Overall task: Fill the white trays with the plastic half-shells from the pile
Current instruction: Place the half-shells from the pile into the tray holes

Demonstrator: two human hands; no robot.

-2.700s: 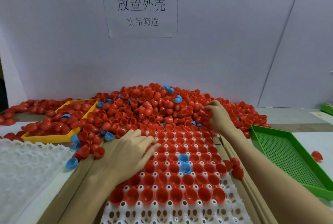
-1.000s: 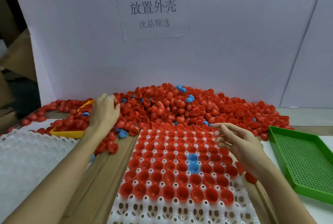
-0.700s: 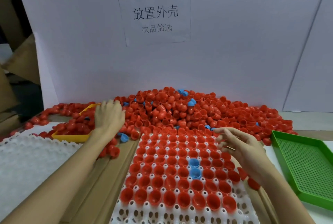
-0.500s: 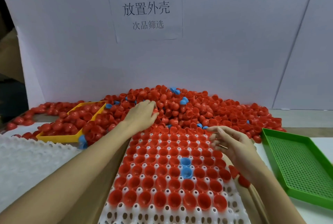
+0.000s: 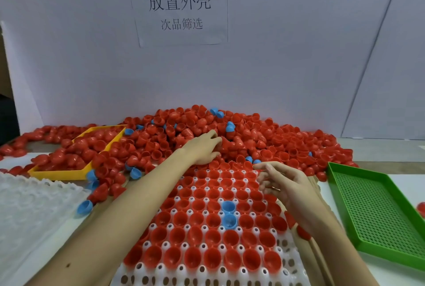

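A big pile of red half-shells (image 5: 264, 134), with a few blue ones mixed in, lies against the back wall. In front of it sits the white tray (image 5: 230, 273); most of its pockets hold red shells and two hold blue shells (image 5: 228, 213). The front rows are bare. My left hand (image 5: 202, 150) reaches across the tray's far edge and rests palm down on the pile, fingers among the shells. My right hand (image 5: 284, 184) hovers over the tray's far right part, fingers loosely bent, holding nothing that I can see.
A yellow tray (image 5: 57, 174) full of red shells stands at the back left. A stack of empty white trays (image 5: 30, 207) lies at the near left. A green mesh tray (image 5: 372, 207) sits at the right. Loose shells lie around the tray edges.
My left hand has moved from beside the yellow tray rightward to the middle of the pile. My right hand has stayed over the tray's right side.
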